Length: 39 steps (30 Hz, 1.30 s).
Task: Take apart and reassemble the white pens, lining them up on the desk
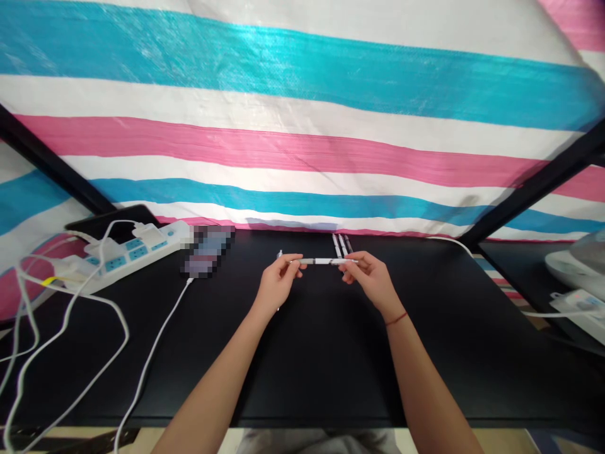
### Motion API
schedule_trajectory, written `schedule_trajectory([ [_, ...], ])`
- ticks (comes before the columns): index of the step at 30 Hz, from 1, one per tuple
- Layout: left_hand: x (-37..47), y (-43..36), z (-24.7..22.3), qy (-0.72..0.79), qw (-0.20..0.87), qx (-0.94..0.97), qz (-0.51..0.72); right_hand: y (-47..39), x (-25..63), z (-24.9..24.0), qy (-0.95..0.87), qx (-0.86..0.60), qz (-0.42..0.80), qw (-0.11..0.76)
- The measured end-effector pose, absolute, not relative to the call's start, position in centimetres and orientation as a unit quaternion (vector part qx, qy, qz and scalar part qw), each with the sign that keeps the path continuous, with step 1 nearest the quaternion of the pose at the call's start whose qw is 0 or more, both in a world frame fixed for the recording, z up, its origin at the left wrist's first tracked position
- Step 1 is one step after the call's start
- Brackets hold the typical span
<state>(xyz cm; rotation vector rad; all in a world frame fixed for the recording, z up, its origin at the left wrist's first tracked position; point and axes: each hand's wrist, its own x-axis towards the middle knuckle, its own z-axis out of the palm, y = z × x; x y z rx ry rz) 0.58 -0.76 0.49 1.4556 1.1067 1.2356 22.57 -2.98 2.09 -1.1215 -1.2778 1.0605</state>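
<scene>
A slim white pen (323,261) with a greyish left end and dark bands is held level above the black table. My left hand (280,280) pinches its left end between thumb and fingers. At the other end, my right hand (371,277) grips it in the same way. Behind my right hand, several pens (341,244) lie side by side on the table, their near ends partly hidden. Another thin light-coloured item (280,253) pokes out from behind my left hand, mostly covered by it.
A white power strip (137,255) with plugs and looping white cables (70,309) occupies the left. Beside it lies a blurred-out phone (208,252) on a charging cable (163,331). Striped sheeting (302,151) hangs behind the black table (326,353). Another power strip (583,309) is at far right.
</scene>
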Motion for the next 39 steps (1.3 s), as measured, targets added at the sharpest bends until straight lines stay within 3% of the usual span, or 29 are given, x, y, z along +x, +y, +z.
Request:
schedule_trajectory([
  [33, 0.79, -0.94, 0.34, 0.441, 0.471, 0.589, 0.487, -3.07, 22.69, 2.45, -0.553, -0.492, 0.387, 0.549],
  [39, 0.66, -0.96, 0.53, 0.448, 0.46, 0.581, 0.5, -3.24, 22.35, 2.56, -0.594, -0.483, 0.407, 0.499],
])
